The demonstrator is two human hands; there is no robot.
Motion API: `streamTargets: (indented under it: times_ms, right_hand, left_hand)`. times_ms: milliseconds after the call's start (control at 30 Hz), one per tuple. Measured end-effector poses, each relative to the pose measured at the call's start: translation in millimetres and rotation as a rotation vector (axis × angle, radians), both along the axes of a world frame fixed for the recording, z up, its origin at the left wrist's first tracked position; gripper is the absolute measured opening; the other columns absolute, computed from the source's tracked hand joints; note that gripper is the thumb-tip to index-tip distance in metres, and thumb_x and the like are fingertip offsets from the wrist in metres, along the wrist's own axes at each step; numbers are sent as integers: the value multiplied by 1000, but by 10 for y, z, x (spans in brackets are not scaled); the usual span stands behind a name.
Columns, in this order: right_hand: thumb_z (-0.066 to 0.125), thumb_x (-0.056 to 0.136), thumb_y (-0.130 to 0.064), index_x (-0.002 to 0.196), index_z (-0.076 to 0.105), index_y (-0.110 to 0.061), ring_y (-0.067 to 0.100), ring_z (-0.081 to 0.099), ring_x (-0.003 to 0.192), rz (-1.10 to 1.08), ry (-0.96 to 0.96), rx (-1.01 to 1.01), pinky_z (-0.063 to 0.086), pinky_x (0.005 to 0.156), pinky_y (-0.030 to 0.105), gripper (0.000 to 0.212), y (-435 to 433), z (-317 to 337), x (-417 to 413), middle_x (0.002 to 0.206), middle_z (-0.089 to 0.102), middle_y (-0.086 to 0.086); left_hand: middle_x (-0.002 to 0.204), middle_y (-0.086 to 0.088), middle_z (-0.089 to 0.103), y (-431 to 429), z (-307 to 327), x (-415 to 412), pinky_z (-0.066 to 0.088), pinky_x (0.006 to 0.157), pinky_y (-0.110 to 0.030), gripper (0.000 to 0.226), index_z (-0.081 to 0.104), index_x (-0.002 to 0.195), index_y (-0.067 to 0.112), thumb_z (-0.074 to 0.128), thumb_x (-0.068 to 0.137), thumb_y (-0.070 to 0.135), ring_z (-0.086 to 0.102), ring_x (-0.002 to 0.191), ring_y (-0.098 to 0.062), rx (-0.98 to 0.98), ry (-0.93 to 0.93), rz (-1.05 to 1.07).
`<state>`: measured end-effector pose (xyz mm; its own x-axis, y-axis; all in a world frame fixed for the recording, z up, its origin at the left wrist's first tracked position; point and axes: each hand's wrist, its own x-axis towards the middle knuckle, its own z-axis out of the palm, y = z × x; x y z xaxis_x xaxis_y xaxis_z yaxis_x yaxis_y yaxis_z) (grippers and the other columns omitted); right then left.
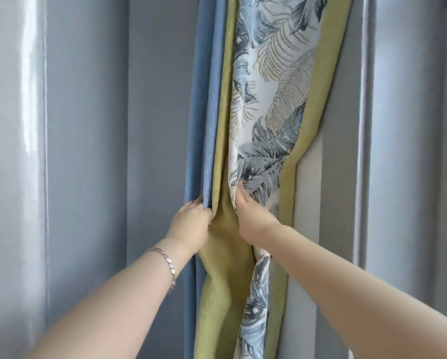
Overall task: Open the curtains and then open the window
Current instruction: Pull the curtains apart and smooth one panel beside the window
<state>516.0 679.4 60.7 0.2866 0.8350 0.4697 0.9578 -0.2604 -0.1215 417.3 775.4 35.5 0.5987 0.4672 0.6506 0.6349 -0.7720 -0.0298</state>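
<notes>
No readable text, label, brand, number or sign found anywhere: none on the leaf-printed curtain (271, 81) at upper centre, none on the bracelet (165, 263) at lower left.

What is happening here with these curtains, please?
A person stands close to the curtains and works with both bare hands. The left hand pinches the edge of the blue and green curtain. The right hand presses into the leaf-print curtain beside it. The panels hang bunched together, not yet drawn apart, and no window glass is visible.
</notes>
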Motion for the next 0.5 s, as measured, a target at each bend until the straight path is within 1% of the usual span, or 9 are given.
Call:
streamTargets:
  times_ms: [67,100,133,167,267,300,367,433,500]
  right_hand:
    - [32,87,14,150,-12,-9,31,48,126,-87,29,-48,34,63,14,81,-286,-75,-211,161,-14,-1]
    - [31,84,17,150,-15,-11,27,58,98,-125,62,-73,24,51,16,85,-479,-118,-359,160,-18,-5]
    - [31,83,18,149,-17,-13,16,52,72,-128,95,-84,19,46,19,87,-603,-119,-464,160,-20,-6]
    - [30,83,18,149,-18,-12,8,44,64,-123,117,-83,19,45,21,88,-747,-146,-576,159,-22,-6]
    - [32,82,17,149,-18,-13,8,56,101,-119,171,-35,30,52,16,89,-1218,-218,-898,160,-20,-4]
    - [33,81,17,150,-17,-16,15,55,115,-119,188,4,33,55,16,91,-1381,-244,-1002,161,-14,-4]
    - [39,79,12,151,-10,-21,29,52,120,-140,204,93,36,52,20,94,-1730,-264,-1192,160,10,2]
    - [46,77,6,151,2,-23,30,53,113,-161,212,213,40,62,27,90,-2076,-300,-1330,148,34,9]
    - [48,78,-1,140,27,-19,27,49,105,-176,226,372,36,73,28,68,-2430,-372,-1462,128,46,9]
  left_hand:
    - [118,-12,58,-296,-56,-209,42,91,-30,25,64,102,4,43,90,0,54,111,-29,-65,-20,-15]
    - [116,-13,58,-492,-106,-354,44,85,-32,23,63,101,2,42,91,1,56,106,-31,-106,-21,-26]
    - [116,-14,57,-626,-125,-445,44,81,-32,22,61,101,2,42,91,1,57,103,-32,-131,-27,-34]
    - [117,-15,56,-781,-164,-544,44,82,-34,22,60,101,1,41,91,-1,57,103,-33,-156,-37,-42]
    - [140,-20,41,-1236,-274,-832,40,97,-39,23,60,101,-1,39,92,0,47,121,-37,-219,-114,-82]
    - [148,-17,32,-1382,-314,-923,38,102,-40,23,61,101,0,40,93,2,40,128,-36,-225,-160,-104]
    - [151,-11,25,-1652,-378,-1091,38,99,-35,22,64,97,0,44,95,9,33,131,-31,-210,-269,-167]
    - [134,-8,37,-1867,-409,-1222,40,79,-26,23,59,79,3,48,95,15,43,110,-23,-209,-359,-234]
    - [103,-6,46,-2082,-391,-1328,36,63,-25,33,40,62,9,51,92,18,45,78,-17,-321,-365,-283]
